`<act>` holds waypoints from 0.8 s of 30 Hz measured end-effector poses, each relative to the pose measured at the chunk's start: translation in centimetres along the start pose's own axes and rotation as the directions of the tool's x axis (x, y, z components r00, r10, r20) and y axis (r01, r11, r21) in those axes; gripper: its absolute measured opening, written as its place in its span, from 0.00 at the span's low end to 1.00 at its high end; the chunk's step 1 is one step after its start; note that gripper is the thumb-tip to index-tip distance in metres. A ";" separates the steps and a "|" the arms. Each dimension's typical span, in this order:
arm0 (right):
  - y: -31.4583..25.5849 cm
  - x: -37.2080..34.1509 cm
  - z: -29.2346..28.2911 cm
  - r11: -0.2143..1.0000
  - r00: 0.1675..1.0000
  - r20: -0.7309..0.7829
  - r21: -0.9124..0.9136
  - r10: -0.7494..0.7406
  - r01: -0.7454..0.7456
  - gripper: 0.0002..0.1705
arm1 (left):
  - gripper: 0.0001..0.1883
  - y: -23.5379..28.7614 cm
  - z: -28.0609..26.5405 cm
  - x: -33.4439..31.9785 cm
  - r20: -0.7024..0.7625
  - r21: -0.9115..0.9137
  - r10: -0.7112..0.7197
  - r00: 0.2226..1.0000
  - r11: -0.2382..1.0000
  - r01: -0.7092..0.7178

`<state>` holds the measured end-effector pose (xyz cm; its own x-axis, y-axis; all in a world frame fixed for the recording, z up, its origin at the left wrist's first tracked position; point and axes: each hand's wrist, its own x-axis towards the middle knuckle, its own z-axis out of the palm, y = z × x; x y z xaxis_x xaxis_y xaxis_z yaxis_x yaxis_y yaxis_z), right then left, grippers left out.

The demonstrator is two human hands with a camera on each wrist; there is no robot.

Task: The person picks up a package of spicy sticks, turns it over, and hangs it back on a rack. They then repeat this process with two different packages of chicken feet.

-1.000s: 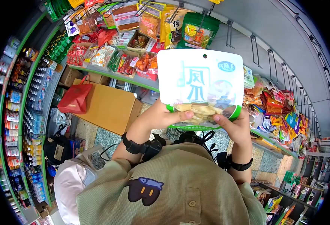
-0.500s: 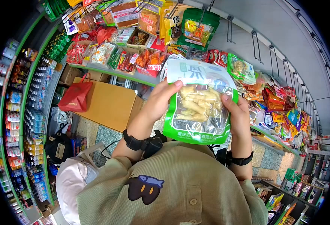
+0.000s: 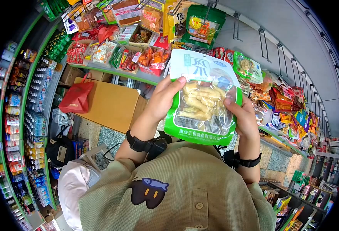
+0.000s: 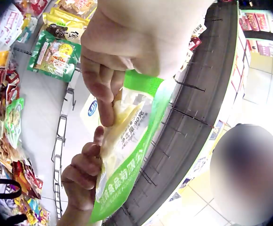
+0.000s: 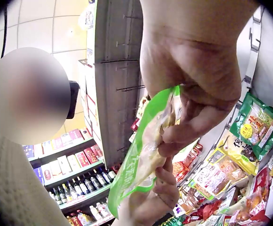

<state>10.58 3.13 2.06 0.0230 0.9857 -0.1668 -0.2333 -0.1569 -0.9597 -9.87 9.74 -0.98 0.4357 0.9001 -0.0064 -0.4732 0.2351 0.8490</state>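
A green and white food bag (image 3: 204,104) with pale pieces behind its clear window is held up in front of the chest, window facing the head camera. My left hand (image 3: 163,96) grips its left edge, thumb on the front. On the opposite edge my right hand (image 3: 244,117) holds it the same way. Seen from the left wrist, the fingers of the left hand (image 4: 122,52) curl behind the bag (image 4: 127,146). The right wrist view shows the right hand (image 5: 197,89) with fingers curled against the back of the bag (image 5: 146,146).
Beyond the bag runs a shelf with boxed snacks (image 3: 152,59) and hanging packets (image 3: 204,25). A cardboard box (image 3: 104,104) with a red bag (image 3: 76,98) stands at the left, near bottle shelves (image 3: 36,123). More packets (image 3: 287,102) lie at the right.
The bag was raised with its lower part tilted away a second ago; its window and green bottom have since turned into view. Both hands have kept hold, with the left hand now higher on its edge.
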 end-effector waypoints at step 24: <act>-1.4 -1.0 2.3 0.720 0.867 -0.026 -0.570 -0.498 0.397 0.08 | 0.15 -0.8 0.9 0.0 -0.082 0.026 -0.050 0.995 0.998 0.053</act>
<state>8.67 2.53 4.08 0.1611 0.9310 0.3275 0.3952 0.2433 -0.8858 -8.81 9.21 -1.15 0.3950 0.9140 -0.0922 -0.4297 0.2725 0.8609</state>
